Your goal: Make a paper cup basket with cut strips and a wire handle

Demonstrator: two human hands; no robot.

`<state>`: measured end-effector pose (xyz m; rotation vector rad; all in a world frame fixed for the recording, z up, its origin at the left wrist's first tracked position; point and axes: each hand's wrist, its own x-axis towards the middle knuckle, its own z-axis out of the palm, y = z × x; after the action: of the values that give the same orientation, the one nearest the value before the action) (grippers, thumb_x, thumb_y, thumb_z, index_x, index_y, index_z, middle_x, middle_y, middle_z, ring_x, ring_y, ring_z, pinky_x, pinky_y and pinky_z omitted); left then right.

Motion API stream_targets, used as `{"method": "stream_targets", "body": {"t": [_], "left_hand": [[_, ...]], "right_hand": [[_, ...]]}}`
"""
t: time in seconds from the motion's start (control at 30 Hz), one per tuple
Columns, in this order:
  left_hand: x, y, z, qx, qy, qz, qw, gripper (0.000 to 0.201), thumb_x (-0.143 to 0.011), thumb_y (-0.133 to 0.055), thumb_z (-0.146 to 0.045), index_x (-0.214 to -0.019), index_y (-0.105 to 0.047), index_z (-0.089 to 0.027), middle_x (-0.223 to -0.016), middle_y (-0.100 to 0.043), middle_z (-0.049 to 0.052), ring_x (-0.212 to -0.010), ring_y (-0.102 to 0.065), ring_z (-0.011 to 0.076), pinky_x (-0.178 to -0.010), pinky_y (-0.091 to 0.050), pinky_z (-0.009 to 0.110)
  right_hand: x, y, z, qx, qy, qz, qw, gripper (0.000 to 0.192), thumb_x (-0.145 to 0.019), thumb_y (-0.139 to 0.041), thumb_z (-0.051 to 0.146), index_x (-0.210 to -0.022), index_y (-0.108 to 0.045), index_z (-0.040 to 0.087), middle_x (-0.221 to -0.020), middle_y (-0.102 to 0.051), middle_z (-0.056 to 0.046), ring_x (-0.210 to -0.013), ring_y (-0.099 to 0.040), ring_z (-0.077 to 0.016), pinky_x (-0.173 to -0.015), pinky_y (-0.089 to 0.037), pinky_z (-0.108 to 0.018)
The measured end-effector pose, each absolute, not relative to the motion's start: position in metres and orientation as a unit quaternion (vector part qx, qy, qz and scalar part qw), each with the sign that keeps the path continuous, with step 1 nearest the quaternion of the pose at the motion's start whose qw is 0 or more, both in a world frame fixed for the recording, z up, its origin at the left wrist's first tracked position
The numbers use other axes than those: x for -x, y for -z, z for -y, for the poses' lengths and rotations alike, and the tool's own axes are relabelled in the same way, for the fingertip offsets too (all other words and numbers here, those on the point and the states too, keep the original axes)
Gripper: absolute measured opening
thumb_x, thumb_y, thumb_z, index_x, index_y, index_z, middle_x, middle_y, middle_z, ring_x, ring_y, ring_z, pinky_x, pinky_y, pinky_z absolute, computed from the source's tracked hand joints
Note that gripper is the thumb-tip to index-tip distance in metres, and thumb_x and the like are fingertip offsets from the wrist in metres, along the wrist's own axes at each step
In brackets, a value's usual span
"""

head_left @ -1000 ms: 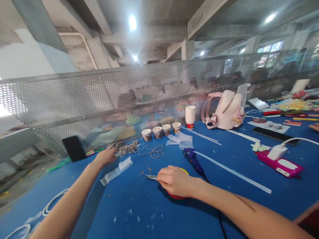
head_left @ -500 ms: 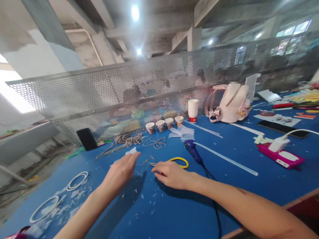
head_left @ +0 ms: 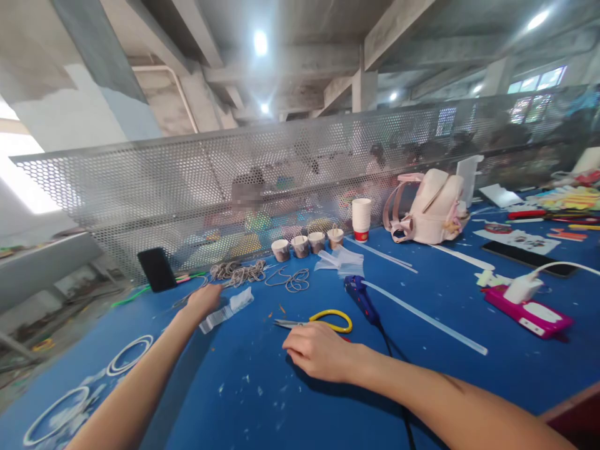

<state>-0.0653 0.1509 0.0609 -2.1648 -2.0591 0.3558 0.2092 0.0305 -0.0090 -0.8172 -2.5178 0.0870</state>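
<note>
My left hand [head_left: 204, 300] is stretched forward over the blue table [head_left: 262, 400], its fingers at the end of a clear plastic packet [head_left: 228, 309]. Whether it grips the packet is unclear. Just beyond it lies a heap of grey cord loops [head_left: 238, 271]. My right hand [head_left: 323, 351] rests palm down, fingers loosely curled, right behind a pair of scissors [head_left: 323, 320] with a yellow handle loop. The blades point left. A red part of the scissors peeks out beside the hand.
A blue glue gun [head_left: 360, 296] with a black cable and a long clear glue stick [head_left: 424, 316] lie to the right. Small paper cups [head_left: 307, 245], stacked cups [head_left: 360, 219], a pink backpack [head_left: 429, 209], a black phone [head_left: 157, 269] and a perforated metal screen [head_left: 140, 181] stand behind. White rings [head_left: 129, 354] lie near left.
My left hand has moved forward and left, from over the plastic packet to its end near the cords. My right hand has drawn back slightly from the scissors.
</note>
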Motion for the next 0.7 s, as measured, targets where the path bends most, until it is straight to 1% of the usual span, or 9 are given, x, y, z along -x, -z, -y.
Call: {"method": "stream_targets", "body": {"t": [0.1, 0.23, 0.53, 0.7], "left_hand": [[0.077, -0.058, -0.165, 0.712, -0.163, 0.682, 0.037, 0.033, -0.087, -0.057, -0.031, -0.117, -0.055, -0.018, -0.118, -0.058, 0.009, -0.099, -0.06, 0.0227, -0.081, -0.052, 0.043], [0.083, -0.056, -0.175, 0.717, -0.184, 0.672, 0.021, 0.033, -0.087, -0.057, -0.031, -0.117, -0.055, -0.018, -0.119, -0.058, 0.009, -0.099, -0.06, 0.0228, -0.081, -0.052, 0.043], [0.086, -0.061, -0.177, 0.717, -0.161, 0.676, 0.045, 0.034, -0.087, -0.058, -0.031, -0.117, -0.055, -0.018, -0.118, -0.058, 0.009, -0.1, -0.06, 0.023, -0.081, -0.052, 0.043], [0.083, -0.066, -0.173, 0.714, -0.143, 0.683, 0.061, 0.033, -0.087, -0.057, -0.031, -0.117, -0.055, -0.018, -0.118, -0.058, 0.009, -0.099, -0.06, 0.0229, -0.081, -0.052, 0.043]], "right_hand": [[-0.21, 0.01, -0.032, 0.3, -0.033, 0.922, 0.242, 0.016, -0.088, -0.049, 0.016, -0.089, -0.065, 0.017, -0.091, -0.07, -0.005, -0.082, -0.064, -0.0161, -0.067, -0.041, -0.025], [-0.211, 0.012, -0.034, 0.297, -0.033, 0.925, 0.235, 0.015, -0.088, -0.049, 0.016, -0.088, -0.064, 0.016, -0.09, -0.07, -0.005, -0.081, -0.063, -0.0153, -0.067, -0.041, -0.024], [-0.212, 0.017, -0.035, 0.291, -0.014, 0.926, 0.238, 0.016, -0.089, -0.047, 0.016, -0.086, -0.063, 0.017, -0.088, -0.069, -0.005, -0.077, -0.063, -0.0156, -0.063, -0.04, -0.025], [-0.212, 0.015, -0.035, 0.292, -0.015, 0.928, 0.23, 0.016, -0.089, -0.047, 0.015, -0.087, -0.062, 0.016, -0.086, -0.068, -0.006, -0.078, -0.062, -0.0155, -0.065, -0.04, -0.024]]}}
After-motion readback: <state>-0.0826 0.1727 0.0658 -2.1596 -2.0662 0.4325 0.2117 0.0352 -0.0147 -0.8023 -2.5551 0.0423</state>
